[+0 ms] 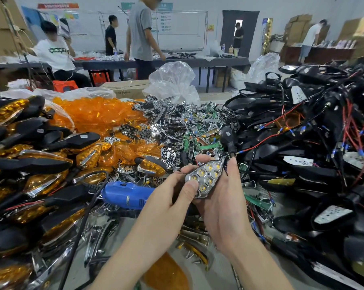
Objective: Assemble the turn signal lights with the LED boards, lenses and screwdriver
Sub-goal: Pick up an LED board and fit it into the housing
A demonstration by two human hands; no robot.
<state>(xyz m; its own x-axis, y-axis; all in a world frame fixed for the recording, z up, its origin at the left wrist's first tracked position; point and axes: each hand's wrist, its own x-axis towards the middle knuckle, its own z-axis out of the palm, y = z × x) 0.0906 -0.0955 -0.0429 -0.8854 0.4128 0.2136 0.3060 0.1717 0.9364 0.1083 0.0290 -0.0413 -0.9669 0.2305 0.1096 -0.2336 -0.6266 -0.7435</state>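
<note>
At centre frame, the right hand [225,199] cradles the turn signal light [206,176], fingers curled round it. The left hand [169,200] pinches its left edge. The blue screwdriver [125,195] lies just left.

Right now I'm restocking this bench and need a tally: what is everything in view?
chrome honeycomb reflector with yellow LEDs: one, silver, between both hands
blue electric screwdriver: one, blue, left of hands
amber plastic lenses: many, orange, back-left heap
finished amber-and-black turn signal lights: many, left pile
black wired housings: many, black, right pile
loose chrome reflectors and green LED boards: many, centre heap
people in the background: five, at far tables
left hand: one, grip on reflector
right hand: one, grip on reflector
</note>
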